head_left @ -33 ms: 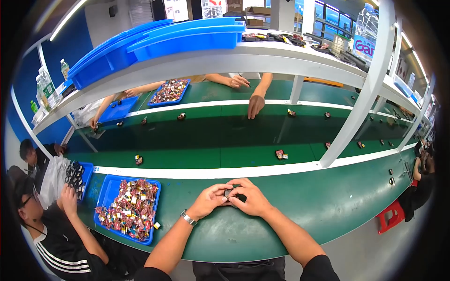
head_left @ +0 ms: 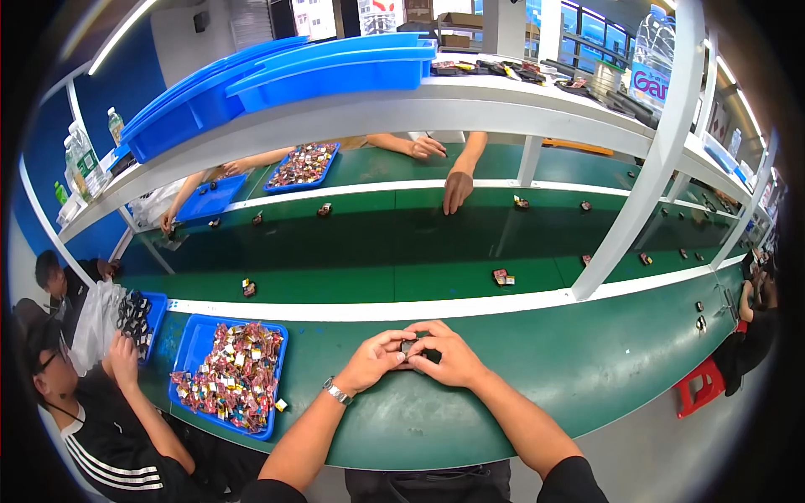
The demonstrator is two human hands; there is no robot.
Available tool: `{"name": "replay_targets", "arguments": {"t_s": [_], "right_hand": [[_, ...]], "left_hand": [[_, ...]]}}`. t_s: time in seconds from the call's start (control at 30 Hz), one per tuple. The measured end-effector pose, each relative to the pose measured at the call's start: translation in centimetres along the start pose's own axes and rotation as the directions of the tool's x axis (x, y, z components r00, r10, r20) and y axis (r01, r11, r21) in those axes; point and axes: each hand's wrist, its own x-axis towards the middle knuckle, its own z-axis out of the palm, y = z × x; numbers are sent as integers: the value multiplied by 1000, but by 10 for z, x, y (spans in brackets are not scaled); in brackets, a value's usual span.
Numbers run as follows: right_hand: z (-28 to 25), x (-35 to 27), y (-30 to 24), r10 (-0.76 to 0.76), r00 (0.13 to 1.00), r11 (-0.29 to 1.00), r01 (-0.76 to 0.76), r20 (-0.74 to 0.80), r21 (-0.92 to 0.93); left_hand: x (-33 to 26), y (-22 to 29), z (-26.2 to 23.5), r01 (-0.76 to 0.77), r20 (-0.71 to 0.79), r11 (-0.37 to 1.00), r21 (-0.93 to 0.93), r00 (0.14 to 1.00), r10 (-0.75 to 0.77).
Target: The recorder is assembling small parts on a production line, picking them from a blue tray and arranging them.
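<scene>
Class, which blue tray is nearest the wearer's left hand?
The blue plastic tray of small pinkish parts, beside the left forearm; other trays lie farther off.

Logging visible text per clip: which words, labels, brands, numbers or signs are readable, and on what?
Big bottle: large purple lettering, partly legible; wording not copied.
Green-labelled bottle: print too small.
Container: red marking, unclear.
Tray parts: any label print too small.
Held part: any print unreadable.
</scene>
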Motion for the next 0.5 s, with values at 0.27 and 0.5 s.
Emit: {"name": "replay_targets", "arguments": {"t_s": [0.27,0.5], "right_hand": [[3,-2,2,2,998,1000,-2,-60,1],[1,-4,2,-7,999,997,10,-33,78]], "left_hand": [[1,-6,-2,13,-28,991,-133,999,-16],[2,-8,-3,-11,-11,992,-129,1000,10]]}}
